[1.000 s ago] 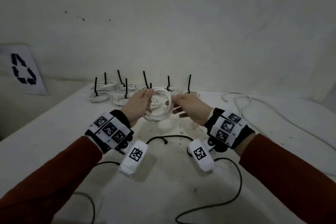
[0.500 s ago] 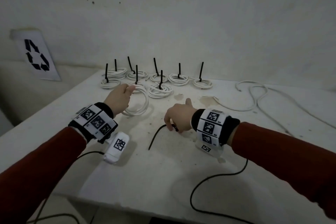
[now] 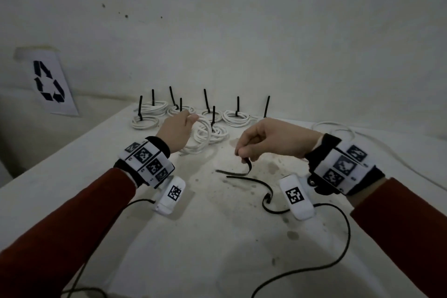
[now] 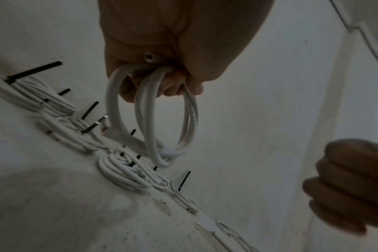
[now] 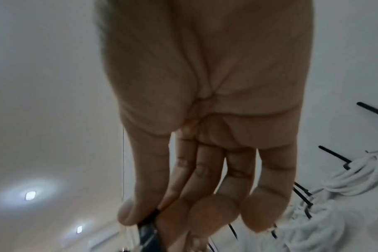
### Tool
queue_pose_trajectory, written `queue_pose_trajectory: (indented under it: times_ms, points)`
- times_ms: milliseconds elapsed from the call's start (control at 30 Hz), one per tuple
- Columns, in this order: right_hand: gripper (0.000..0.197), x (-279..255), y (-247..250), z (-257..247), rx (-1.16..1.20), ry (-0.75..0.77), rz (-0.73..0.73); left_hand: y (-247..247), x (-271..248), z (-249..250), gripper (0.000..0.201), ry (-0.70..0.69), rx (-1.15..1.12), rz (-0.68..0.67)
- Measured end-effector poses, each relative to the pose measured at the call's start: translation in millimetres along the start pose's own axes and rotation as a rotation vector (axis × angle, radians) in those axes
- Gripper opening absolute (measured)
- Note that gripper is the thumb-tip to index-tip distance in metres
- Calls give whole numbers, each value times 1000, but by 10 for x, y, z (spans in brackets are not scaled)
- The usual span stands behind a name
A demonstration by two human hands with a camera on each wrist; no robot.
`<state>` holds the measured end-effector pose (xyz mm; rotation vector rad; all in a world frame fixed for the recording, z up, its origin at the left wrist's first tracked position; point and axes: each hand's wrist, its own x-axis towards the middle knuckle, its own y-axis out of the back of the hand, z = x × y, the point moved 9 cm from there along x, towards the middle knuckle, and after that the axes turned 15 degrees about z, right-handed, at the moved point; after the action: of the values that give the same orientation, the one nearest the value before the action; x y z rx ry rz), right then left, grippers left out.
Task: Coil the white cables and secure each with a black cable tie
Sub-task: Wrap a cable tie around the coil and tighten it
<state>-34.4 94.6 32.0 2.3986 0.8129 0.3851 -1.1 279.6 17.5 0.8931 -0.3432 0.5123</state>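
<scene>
My left hand [image 3: 177,128] grips a coil of white cable [image 3: 202,136] at its top, holding it upright just above the table; the left wrist view shows the fingers curled round the loops [image 4: 151,116]. My right hand [image 3: 263,140] pinches one end of a black cable tie [image 3: 242,170] between thumb and fingers, and the tie hangs down and bends to the left over the table. The right wrist view shows the pinched black tie [image 5: 149,220] at the fingertips. The two hands are apart, the coil left of the tie.
Several tied white coils [image 3: 235,117] with upright black tie tails lie in rows at the table's [image 3: 205,237] far edge. A loose white cable [image 3: 338,128] runs at the right. Black sensor wires [image 3: 268,197] cross the table near my wrists. A recycling sign [image 3: 48,82] hangs at left.
My right hand let go of the coil, dropped to the table, took a black tie and has lifted it. My left hand kept the coil, shifting slightly left.
</scene>
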Motion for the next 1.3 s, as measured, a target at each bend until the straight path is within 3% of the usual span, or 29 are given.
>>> queue_pose_trajectory:
  times_ms: [100, 200, 300, 500, 633, 800, 967, 1100, 1200, 1300]
  points:
    - [19, -40, 266, -14, 182, 32, 173, -116, -13, 292, 33, -112, 5, -3]
    - [13, -58, 426, 54, 219, 48, 320, -224, -45, 603, 32, -179, -54, -8]
    - [5, -71, 601, 83, 213, 119, 515, -309, -95, 872, 33, -185, -160, -21]
    - [11, -189, 1006, 173, 242, 247, 840, -441, -235, 1190, 37, -136, -380, -114]
    - [11, -200, 1088, 254, 146, 230, 849, -583, -272, 1198, 46, -53, -517, -213]
    - [22, -151, 1110, 470, 324, 96, 846, -768, -319, 1270, 66, -64, -546, -260]
    - [11, -89, 1107, 795, 506, -132, 818, -994, -352, 1296, 45, -55, -643, -351]
    - [29, -66, 1026, 999, 834, -312, 749, -1169, -394, 1291, 41, 11, -738, -453]
    - [20, -58, 986, 977, 771, -273, 717, -1207, -401, 1253, 39, 17, -746, -462]
    - [14, -68, 1039, 958, 647, -192, 812, -1215, -400, 1195, 39, 54, -787, -492]
